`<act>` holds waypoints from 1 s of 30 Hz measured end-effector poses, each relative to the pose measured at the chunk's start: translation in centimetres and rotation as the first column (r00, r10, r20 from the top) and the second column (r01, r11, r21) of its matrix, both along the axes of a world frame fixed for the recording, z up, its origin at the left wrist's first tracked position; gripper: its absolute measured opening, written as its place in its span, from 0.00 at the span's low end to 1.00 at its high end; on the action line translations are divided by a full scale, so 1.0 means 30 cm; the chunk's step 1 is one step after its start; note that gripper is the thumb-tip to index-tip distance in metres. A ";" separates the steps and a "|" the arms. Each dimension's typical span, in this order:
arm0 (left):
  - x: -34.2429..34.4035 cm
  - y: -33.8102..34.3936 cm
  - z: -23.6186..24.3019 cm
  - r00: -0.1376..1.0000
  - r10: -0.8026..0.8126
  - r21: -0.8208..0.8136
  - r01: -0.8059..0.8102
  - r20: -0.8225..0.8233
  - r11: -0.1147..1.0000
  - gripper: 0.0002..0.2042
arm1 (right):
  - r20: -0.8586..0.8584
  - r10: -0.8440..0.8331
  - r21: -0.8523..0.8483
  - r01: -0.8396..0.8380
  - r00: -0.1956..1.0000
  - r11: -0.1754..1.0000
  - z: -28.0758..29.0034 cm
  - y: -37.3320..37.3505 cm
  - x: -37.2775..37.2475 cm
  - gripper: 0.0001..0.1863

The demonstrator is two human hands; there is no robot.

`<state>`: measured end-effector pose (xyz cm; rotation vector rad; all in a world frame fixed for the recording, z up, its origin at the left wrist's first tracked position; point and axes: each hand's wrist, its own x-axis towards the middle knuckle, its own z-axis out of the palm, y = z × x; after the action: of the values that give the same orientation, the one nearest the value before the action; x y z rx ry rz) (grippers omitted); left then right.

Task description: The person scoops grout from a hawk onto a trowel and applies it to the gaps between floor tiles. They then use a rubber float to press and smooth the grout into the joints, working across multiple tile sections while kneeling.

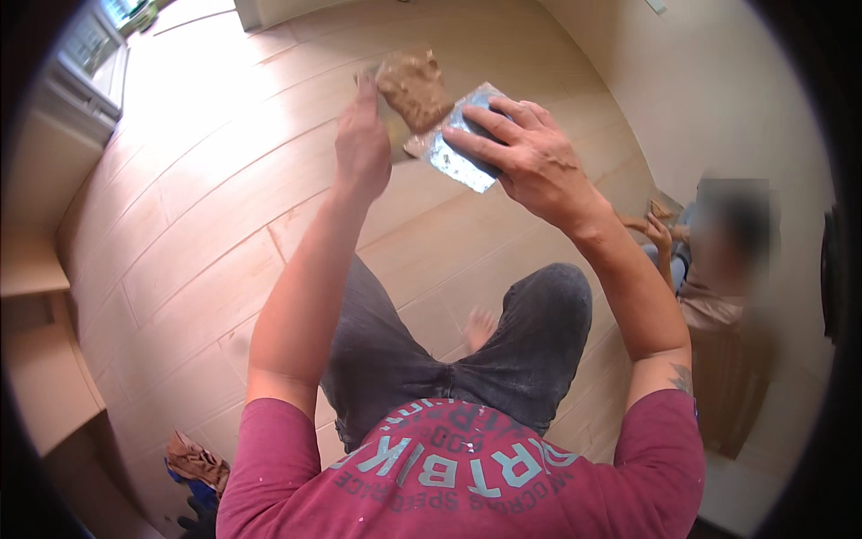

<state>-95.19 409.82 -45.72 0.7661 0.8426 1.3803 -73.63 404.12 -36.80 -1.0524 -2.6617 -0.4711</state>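
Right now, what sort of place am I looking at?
An indoor room, possibly in a home: it has a pale tan, plank-patterned floor, a smooth cream-coloured wall and tan, box-like shelving along the left edge.

Strong daylight floods the floor (193,126) well to the left of the metal blade (456,162), bleaching it white beside a framed glass panel (93,52). The blade itself throws back bluish glare. Right of the blade, the wall (696,90) is dimmer. Farther below on that side, another person's head (732,234) is blurred. Around the blade, floor joints bow toward a black rim.
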 end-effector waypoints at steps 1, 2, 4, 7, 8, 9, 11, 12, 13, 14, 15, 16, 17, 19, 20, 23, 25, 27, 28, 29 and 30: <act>0.017 0.044 0.035 0.983 0.029 0.087 -0.013 -0.182 0.996 0.28 | -0.048 -0.026 0.009 0.027 0.998 1.000 -0.011 0.009 0.029 0.28; 0.056 0.078 0.065 0.933 0.070 0.173 -0.008 -0.353 0.985 0.29 | -0.081 -0.050 0.013 0.051 0.995 0.999 -0.027 0.021 0.077 0.28; 0.148 0.166 0.136 0.869 0.256 0.223 -0.174 -0.422 0.959 0.25 | -0.316 -0.112 -0.110 0.081 0.942 0.991 -0.080 0.043 0.201 0.25; 0.264 0.320 0.207 0.892 0.451 0.329 -0.430 0.011 0.841 0.23 | -0.842 -0.461 -0.528 -0.258 0.279 0.809 -0.290 0.036 0.414 0.17; 0.277 0.333 0.173 0.916 0.396 0.289 -0.395 0.056 0.872 0.22 | -0.824 -0.535 -0.567 -0.247 0.188 0.786 -0.388 0.049 0.495 0.17; 0.295 0.339 0.153 0.934 0.343 0.248 -0.358 0.102 0.900 0.21 | -0.791 -0.603 -0.608 -0.242 0.102 0.756 -0.493 0.060 0.586 0.18; 0.261 0.317 0.022 0.863 0.363 0.481 -0.166 -0.352 0.861 0.21 | -0.691 -0.717 -0.683 -0.245 -0.087 0.688 -0.721 0.076 0.790 0.19; 0.289 0.309 -0.063 0.839 0.321 0.382 -0.148 -0.440 0.912 0.24 | -0.630 -0.755 -0.713 -0.250 -0.184 0.655 -0.836 0.085 0.880 0.20; 0.310 0.296 -0.149 0.898 0.228 0.280 -0.124 -0.377 0.952 0.28 | -0.555 -0.782 -0.741 -0.259 -0.283 0.619 -0.948 0.095 0.974 0.20; 0.321 0.225 -0.237 0.987 0.096 0.027 -0.093 -0.132 0.995 0.32 | -0.648 -0.761 -0.760 -0.067 0.004 0.647 -1.061 0.116 1.057 0.23; 0.320 0.181 -0.311 0.978 0.166 -0.144 -0.184 -0.130 0.972 0.32 | -0.638 -0.706 -0.713 0.111 0.308 0.692 -1.163 0.149 1.113 0.26; 0.334 0.143 -0.378 0.980 0.156 -0.174 -0.177 -0.125 0.969 0.32 | -0.471 -0.686 -0.661 0.293 0.555 0.691 -1.250 0.173 1.179 0.29; 0.335 0.102 -0.436 0.980 0.171 -0.250 -0.192 -0.102 0.949 0.27 | -0.332 -0.660 -0.591 0.397 0.674 0.703 -1.325 0.184 1.226 0.31; 0.309 0.055 -0.520 0.992 0.124 -0.303 -0.124 -0.019 0.945 0.23 | 0.066 -0.675 -0.410 0.637 0.735 0.653 -1.454 0.219 1.261 0.36; 0.304 0.038 -0.556 0.994 0.103 -0.350 -0.083 0.041 0.933 0.23 | 0.078 -0.669 -0.449 0.625 0.739 0.639 -1.499 0.224 1.284 0.38; 0.287 0.014 -0.617 0.987 0.162 -0.466 -0.145 -0.005 0.873 0.25 | 0.074 -0.629 -0.476 0.582 0.774 0.660 -1.559 0.237 1.344 0.41; 0.287 0.012 -0.625 0.980 0.197 -0.489 -0.185 -0.027 0.852 0.24 | 0.210 -0.592 -0.533 0.598 0.778 0.598 -1.560 0.252 1.410 0.41; 0.299 0.010 -0.617 0.984 0.175 -0.430 -0.163 -0.011 0.888 0.25 | 0.104 -0.582 -0.496 0.549 0.807 0.673 -1.554 0.288 1.476 0.40; 0.306 0.007 -0.604 0.978 0.205 -0.445 -0.202 -0.041 0.873 0.25 | 0.029 -0.589 -0.462 0.533 0.808 0.708 -1.553 0.301 1.502 0.40; 0.318 0.007 -0.598 0.966 0.248 -0.457 -0.252 -0.071 0.853 0.25 | 0.090 -0.583 -0.468 0.551 0.808 0.691 -1.554 0.315 1.523 0.40; 0.327 0.002 -0.588 0.972 0.231 -0.455 -0.227 -0.049 0.861 0.25 | 0.080 -0.571 -0.416 0.548 0.817 0.725 -1.557 0.331 1.539 0.40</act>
<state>-85.37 409.90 -63.36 0.2984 1.2303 1.3137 -27.47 414.06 -83.52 -1.9957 -2.3998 0.0628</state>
